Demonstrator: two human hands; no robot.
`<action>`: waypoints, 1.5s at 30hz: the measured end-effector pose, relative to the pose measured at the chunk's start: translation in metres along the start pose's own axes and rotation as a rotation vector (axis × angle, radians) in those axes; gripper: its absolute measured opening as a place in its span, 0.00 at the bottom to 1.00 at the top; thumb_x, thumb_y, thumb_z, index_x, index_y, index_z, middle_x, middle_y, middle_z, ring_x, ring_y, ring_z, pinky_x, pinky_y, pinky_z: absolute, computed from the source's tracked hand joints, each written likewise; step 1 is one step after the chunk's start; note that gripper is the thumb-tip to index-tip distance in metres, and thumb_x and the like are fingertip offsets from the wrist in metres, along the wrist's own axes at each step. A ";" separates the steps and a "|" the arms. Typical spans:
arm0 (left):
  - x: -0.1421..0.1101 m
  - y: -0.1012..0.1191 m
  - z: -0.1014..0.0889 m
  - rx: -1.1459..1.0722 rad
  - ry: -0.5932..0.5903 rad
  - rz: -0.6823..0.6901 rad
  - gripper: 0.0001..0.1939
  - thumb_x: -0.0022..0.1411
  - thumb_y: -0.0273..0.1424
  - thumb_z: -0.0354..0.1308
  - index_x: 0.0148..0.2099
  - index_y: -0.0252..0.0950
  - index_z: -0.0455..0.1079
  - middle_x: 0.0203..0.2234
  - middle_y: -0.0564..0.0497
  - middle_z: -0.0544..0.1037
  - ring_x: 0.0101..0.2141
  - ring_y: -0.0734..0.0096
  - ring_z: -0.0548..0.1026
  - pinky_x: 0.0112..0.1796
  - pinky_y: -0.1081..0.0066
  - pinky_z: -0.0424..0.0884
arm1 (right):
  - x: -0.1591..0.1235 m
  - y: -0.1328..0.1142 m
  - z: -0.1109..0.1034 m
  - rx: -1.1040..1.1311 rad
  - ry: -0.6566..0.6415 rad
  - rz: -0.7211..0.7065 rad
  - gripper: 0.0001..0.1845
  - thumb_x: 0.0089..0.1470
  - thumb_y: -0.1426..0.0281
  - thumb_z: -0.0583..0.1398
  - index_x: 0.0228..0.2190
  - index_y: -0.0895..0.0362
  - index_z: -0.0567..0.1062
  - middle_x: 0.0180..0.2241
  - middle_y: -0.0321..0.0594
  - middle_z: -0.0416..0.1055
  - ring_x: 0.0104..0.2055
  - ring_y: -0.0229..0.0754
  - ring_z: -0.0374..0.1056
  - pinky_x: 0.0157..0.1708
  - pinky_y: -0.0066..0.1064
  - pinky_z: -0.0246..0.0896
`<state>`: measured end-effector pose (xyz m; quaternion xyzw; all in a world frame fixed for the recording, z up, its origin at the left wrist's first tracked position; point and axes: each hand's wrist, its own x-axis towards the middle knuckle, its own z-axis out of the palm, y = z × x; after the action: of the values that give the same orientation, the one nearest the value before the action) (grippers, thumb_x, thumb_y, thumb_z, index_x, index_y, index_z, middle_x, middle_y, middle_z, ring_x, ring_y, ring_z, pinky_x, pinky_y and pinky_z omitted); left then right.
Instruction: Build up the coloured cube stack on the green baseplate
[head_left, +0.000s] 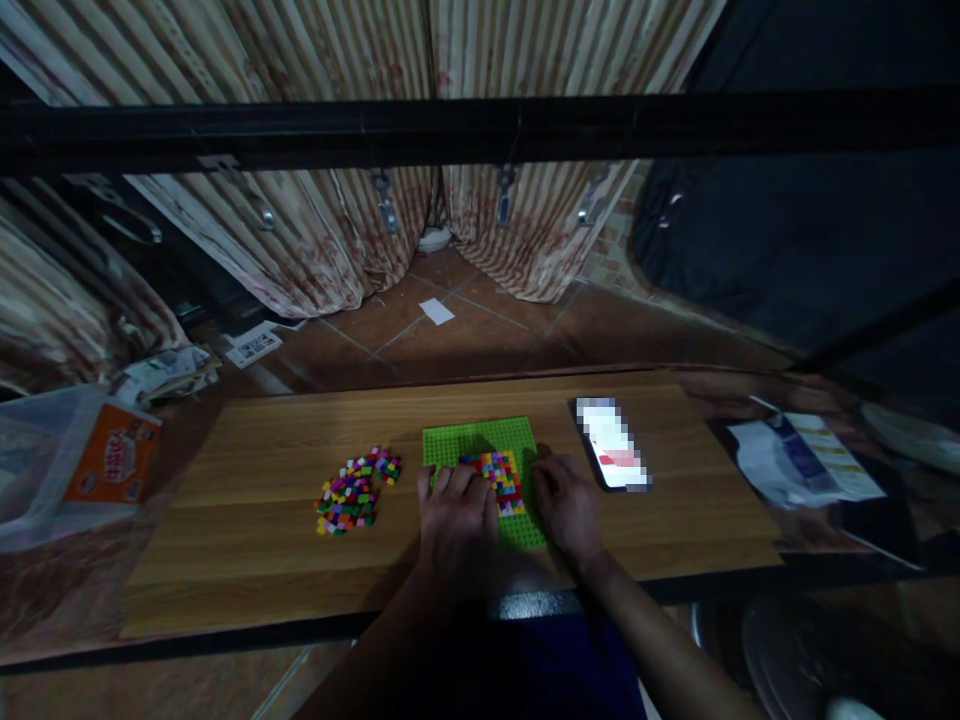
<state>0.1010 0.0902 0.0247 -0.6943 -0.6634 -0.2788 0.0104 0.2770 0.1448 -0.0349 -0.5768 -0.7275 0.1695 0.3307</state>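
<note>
A green studded baseplate (480, 442) lies on the wooden table (247, 540) near its front edge. A patch of small multicoloured bricks (504, 478) covers part of the plate. My left hand (454, 515) rests on the plate's left side, fingers lying flat beside the patch. On the plate's right edge my right hand (566, 500) sits with fingers curled down; whether it holds anything is hidden. A loose pile of small coloured bricks (354, 492) lies on the table left of the plate.
A phone (611, 443) with a lit screen lies right of the plate. Papers (802, 458) sit at the far right, a clear plastic box with an orange packet (109, 455) at the left. A black bar (480, 125) crosses overhead. Curtains hang behind.
</note>
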 end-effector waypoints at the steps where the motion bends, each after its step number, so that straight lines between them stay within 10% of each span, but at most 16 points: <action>1: 0.000 0.000 -0.001 0.000 0.002 -0.004 0.12 0.66 0.29 0.53 0.31 0.39 0.75 0.32 0.47 0.79 0.36 0.61 0.73 0.51 0.54 0.58 | 0.000 0.000 0.000 0.001 -0.001 0.000 0.13 0.62 0.68 0.53 0.36 0.55 0.78 0.38 0.45 0.76 0.36 0.44 0.73 0.35 0.32 0.66; 21: 0.028 0.019 -0.023 0.130 -0.332 -0.109 0.10 0.62 0.26 0.54 0.31 0.37 0.76 0.34 0.43 0.80 0.38 0.51 0.75 0.43 0.51 0.63 | 0.001 -0.001 0.001 0.006 0.012 0.009 0.12 0.62 0.69 0.54 0.36 0.54 0.78 0.39 0.44 0.76 0.36 0.42 0.74 0.35 0.31 0.66; 45: 0.026 0.018 -0.022 0.167 -0.297 0.007 0.09 0.61 0.24 0.54 0.33 0.37 0.76 0.34 0.41 0.80 0.38 0.50 0.74 0.47 0.46 0.62 | 0.001 0.000 0.001 -0.024 0.030 -0.009 0.13 0.62 0.70 0.53 0.35 0.54 0.78 0.38 0.43 0.77 0.36 0.43 0.74 0.35 0.31 0.66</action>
<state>0.1089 0.1030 0.0605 -0.7270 -0.6759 -0.1170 -0.0292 0.2762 0.1460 -0.0349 -0.5800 -0.7269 0.1506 0.3356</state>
